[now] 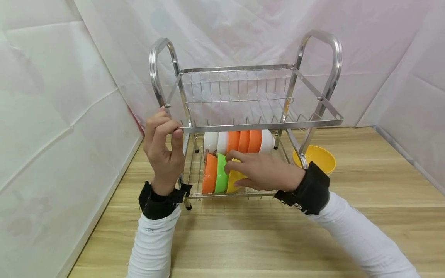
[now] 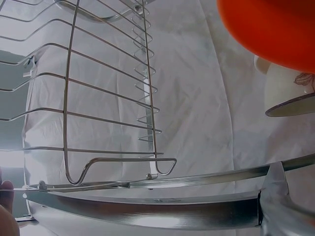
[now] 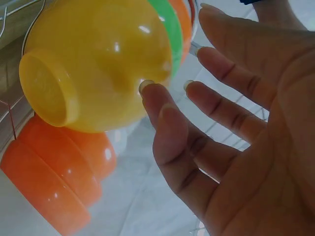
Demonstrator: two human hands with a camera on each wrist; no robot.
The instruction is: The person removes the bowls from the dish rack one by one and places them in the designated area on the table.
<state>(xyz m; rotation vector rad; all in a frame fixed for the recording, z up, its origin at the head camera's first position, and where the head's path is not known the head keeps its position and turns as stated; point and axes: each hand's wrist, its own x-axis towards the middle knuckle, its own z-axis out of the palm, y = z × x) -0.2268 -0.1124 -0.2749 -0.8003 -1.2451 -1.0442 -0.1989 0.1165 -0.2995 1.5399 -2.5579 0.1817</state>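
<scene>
While the left hand (image 1: 164,146) grips the front left corner of the metal dish rack (image 1: 260,126) between thumb and curled fingers, the right hand (image 1: 262,170) reaches in lower down, its fingers loosely bent and apart at the yellow bowl (image 3: 98,59); whether a fingertip touches it cannot be told. That bowl stands on its side on the lower tier (image 1: 255,194), next to a green bowl (image 1: 221,175) and an orange bowl (image 1: 209,175), with a row of white and orange bowls (image 1: 255,141) behind. A second yellow bowl (image 1: 319,158) sits upright on the counter (image 1: 222,239) at the rack's right.
</scene>
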